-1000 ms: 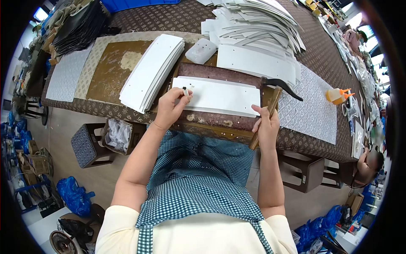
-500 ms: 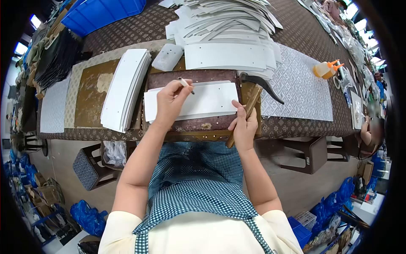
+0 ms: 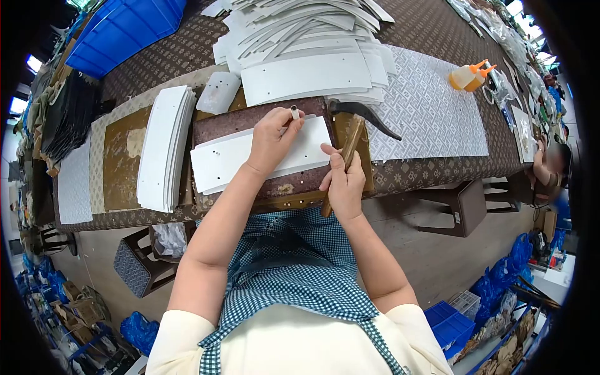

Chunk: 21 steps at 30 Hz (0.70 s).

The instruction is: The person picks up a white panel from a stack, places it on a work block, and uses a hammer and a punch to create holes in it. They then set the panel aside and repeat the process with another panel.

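My left hand (image 3: pixel 272 141) is closed around a short punch-like tool (image 3: pixel 295 113) with a white wrapped body. The tool's upper end faces me, and its lower tip is hidden behind the fingers. Beneath that hand, white curved-edge panels (image 3: pixel 231 164) lie stacked on a dark red block (image 3: pixel 215 127); small dark holes or marks show on the top one. By the panels' right end, my right hand (image 3: pixel 345 185) grips a hammer (image 3: pixel 351 141) by its wooden handle. Its black curved head points away to the right, beyond the block's edge.
A stack of white panels (image 3: pixel 164 150) stands left of the block, near a translucent white piece (image 3: pixel 218 92). Behind lies a large panel pile (image 3: pixel 306 72). Orange-tipped bottles (image 3: pixel 465 77) stand right; a blue bin (image 3: pixel 125 34) sits back left. Another person sits at far right.
My left hand has moved right along the top panel with the punch-like tool. My right hand still holds the hammer. The whole view has turned and shifted slightly.
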Motion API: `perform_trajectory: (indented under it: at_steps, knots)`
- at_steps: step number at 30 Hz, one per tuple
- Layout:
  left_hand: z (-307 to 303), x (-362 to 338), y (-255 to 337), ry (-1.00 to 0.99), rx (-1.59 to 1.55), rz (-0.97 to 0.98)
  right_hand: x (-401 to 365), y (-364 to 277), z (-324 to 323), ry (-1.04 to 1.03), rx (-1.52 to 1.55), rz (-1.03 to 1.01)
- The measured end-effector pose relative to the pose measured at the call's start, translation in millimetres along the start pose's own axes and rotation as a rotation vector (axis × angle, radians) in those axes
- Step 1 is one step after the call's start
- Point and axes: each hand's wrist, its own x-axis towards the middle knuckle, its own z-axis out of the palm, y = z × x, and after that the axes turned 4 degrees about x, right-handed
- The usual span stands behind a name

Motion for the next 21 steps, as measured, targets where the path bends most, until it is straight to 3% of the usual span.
perform_trajectory:
  at_steps: [3,7,9,11,15,16,18,19,21]
  knots:
    - [-1.3,2.6,1.6,-0.016,0.095,0.101,1.3,1.4,-0.9,0.0,0.01,-0.009]
    - [-1.5,1.9,-1.4,-0.008,0.113,0.154,8.5,-28.3,-14.5,-0.172,-0.039,0.024]
    - [-1.8,1.1,-2.6,-0.006,0.107,0.161,19.3,-78.1,-21.7,-0.284,-0.148,-0.084]
    - [-1.2,1.2,-1.4,0.001,0.12,0.169,22.8,-135.8,-20.8,-0.307,-0.152,-0.337]
    - [0.8,1.5,-3.6,-0.001,0.114,0.167,22.4,-184.4,-10.7,-0.358,0.194,-0.632]
    - [1.2,1.5,-4.7,0.01,0.113,0.18,22.9,-176.5,-12.7,-0.372,0.143,-0.631]
    - [2.5,2.0,-5.3,0.027,0.107,0.207,26.2,-146.8,-20.2,-0.311,-0.349,-0.469]
    - [1.2,2.3,-3.6,0.016,0.135,0.188,29.3,-143.9,-22.2,-0.394,-0.696,-0.299]
    - [-2.2,2.0,1.5,-0.006,0.183,0.161,33.7,-127.3,-31.1,-0.471,-0.855,-0.163]
